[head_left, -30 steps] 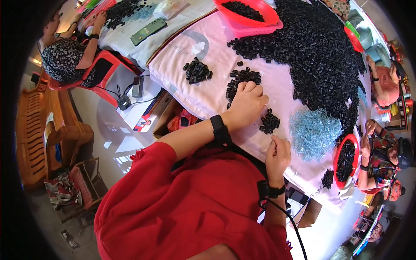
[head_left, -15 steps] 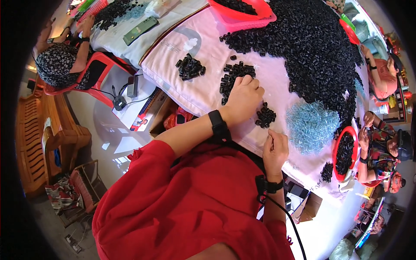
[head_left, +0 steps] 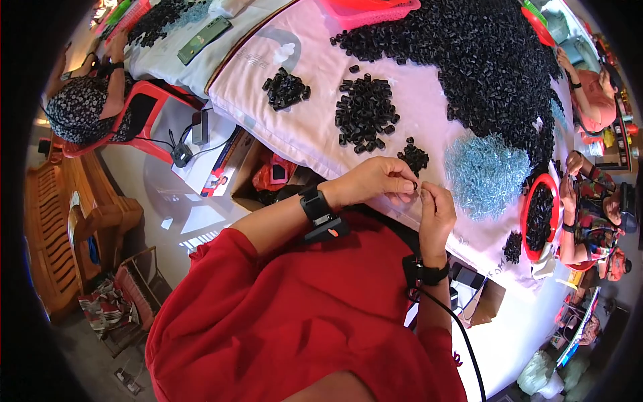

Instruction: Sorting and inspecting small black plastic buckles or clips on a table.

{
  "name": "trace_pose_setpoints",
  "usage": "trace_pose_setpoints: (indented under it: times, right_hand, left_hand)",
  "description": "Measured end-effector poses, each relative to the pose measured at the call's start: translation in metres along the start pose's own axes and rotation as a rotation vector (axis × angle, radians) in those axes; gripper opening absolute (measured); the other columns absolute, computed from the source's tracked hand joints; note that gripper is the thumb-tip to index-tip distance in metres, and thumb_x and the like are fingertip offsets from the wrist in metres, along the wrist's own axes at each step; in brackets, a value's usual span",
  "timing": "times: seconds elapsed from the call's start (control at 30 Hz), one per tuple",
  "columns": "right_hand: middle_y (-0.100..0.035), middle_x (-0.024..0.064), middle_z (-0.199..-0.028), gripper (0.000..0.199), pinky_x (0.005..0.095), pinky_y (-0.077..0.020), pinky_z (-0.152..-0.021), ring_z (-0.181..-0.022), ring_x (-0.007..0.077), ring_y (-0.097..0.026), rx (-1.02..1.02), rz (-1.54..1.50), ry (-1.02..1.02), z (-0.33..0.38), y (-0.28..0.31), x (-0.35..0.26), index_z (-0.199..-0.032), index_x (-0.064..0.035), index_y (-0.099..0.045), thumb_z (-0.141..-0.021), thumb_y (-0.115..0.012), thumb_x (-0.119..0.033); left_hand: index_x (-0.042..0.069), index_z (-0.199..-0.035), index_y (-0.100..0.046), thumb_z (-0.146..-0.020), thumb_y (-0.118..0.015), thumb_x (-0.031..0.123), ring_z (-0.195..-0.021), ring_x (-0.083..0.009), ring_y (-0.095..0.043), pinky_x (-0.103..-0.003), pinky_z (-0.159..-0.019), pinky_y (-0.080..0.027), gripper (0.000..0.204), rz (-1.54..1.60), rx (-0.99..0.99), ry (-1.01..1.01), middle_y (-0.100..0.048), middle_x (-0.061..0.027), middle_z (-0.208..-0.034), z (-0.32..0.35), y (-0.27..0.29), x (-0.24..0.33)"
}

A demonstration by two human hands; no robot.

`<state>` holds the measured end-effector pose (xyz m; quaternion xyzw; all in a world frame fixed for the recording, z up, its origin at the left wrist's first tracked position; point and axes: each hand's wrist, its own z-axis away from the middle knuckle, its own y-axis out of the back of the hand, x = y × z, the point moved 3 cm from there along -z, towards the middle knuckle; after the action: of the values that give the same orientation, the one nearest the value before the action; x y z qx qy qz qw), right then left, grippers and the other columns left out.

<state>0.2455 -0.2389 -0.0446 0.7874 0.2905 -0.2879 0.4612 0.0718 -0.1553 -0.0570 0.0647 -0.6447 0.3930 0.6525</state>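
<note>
My left hand (head_left: pixel 375 181) pinches a small black plastic piece (head_left: pixel 414 187) between thumb and fingertips, above the near edge of the cloth-covered table. Close beside it, my right hand (head_left: pixel 438 213) has its thumb and forefinger together, nearly meeting the left fingertips; what they hold, if anything, is too small to make out. Just beyond the hands lies a little pile of black pieces (head_left: pixel 413 158). A bigger pile of black pieces (head_left: pixel 366 112) sits farther off, and another pile (head_left: pixel 286 88) to its left. Thin clear-blue plastic pieces (head_left: pixel 485 175) are heaped right of my hands.
A large heap of black pieces (head_left: pixel 492 67) covers the far right of the table. A red oval basket (head_left: pixel 523 221) holding black pieces stands at the right, a pink basket (head_left: pixel 375 15) at the far edge. A phone (head_left: pixel 204 41) lies far left. Several people sit around.
My left hand has come off the middle pile, moving right and nearer, and now pinches a black piece beside my right hand. My right hand has shifted slightly right; the view has moved a little.
</note>
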Motion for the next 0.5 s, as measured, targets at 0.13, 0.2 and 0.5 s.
trace_pose_setpoints:
  times: [0.13, 0.2, 0.5]
  right_hand:
    - [-0.065, 0.0112, -0.093, 0.013, 0.0331, -0.0512, -0.073, -0.078, 0.0252, -0.062, -0.034, 0.002, 0.026, 0.0, 0.003, -0.003, -0.107, -0.0002, -0.07, -0.095, -0.067, -0.001]
    - [-0.065, 0.0106, -0.093, 0.013, 0.0324, -0.0508, -0.073, -0.079, 0.024, -0.062, -0.042, -0.093, -0.169, 0.002, 0.007, -0.003, -0.108, -0.0007, -0.07, -0.095, -0.066, 0.0]
    - [-0.063, 0.008, -0.1, 0.013, 0.0261, -0.0467, -0.068, -0.083, 0.0141, -0.059, -0.019, -0.049, 0.052, -0.01, 0.009, -0.039, -0.11, -0.0012, -0.07, -0.097, -0.066, -0.001]
  left_hand:
    - [-0.001, -0.121, -0.066, -0.104, -0.063, 0.016, -0.095, -0.0157, -0.07, -0.029, -0.084, -0.058, 0.025, 0.009, -0.024, -0.001, -0.072, -0.0092, -0.108, -0.001, 0.003, -0.006]
    - [-0.004, -0.116, -0.066, -0.103, -0.064, 0.015, -0.093, -0.017, -0.071, -0.031, -0.085, -0.059, 0.023, 0.007, -0.029, -0.042, -0.072, -0.0104, -0.106, -0.002, 0.001, -0.005]
    - [-0.002, -0.122, -0.066, -0.104, -0.062, 0.017, -0.095, -0.014, -0.07, -0.029, -0.087, -0.057, 0.027, -0.117, -0.047, 0.005, -0.073, -0.0085, -0.108, 0.0, -0.002, 0.0]
